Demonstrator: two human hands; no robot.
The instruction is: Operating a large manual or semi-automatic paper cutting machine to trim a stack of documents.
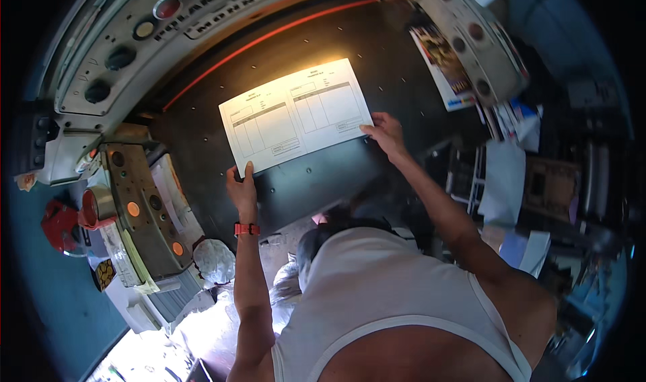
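Observation:
A white printed form sheet [296, 116] with two ruled tables side by side is held out over a dark machine table [296, 187]. It may be a stack; the edge is too fine to tell. My left hand [243, 188] grips its near left corner, thumb on top and fingers beneath. At the near right corner my right hand [386, 136] pinches the paper the same way. The sheet lies tilted, its right side farther away, and warm light falls on its far edge. A red watch [247, 229] is on my left wrist.
Across the back runs a grey machine housing [121, 59] with round dials and a red line [269, 35] below it. A control panel with orange buttons [145, 210] stands at left. Printed colour sheets [441, 66] lie at right, near loose papers [503, 180].

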